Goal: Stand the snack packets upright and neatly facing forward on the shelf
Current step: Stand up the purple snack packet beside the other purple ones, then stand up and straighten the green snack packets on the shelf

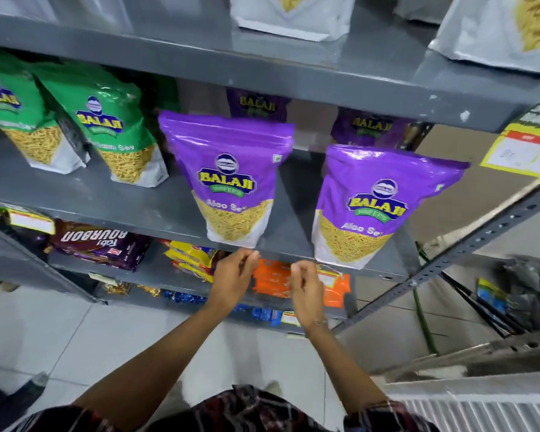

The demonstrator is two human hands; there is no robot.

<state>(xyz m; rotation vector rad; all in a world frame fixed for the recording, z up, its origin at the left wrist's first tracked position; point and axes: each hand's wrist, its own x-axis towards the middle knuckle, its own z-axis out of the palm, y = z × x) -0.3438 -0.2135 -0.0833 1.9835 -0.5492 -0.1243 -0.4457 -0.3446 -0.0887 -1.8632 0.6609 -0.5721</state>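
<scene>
Both hands (231, 277) (306, 289) empty, fingers loosely curled, below shelf edge (175, 227); purple packets (231, 179) (371, 207) upright above

Two purple packets (231, 179) (371, 207) stand upright on the grey shelf (122, 198), labels forward. Below its front edge hover both hands — left hand (233, 275), right hand (306, 288) — fingers loosely curled, seemingly empty.
</scene>
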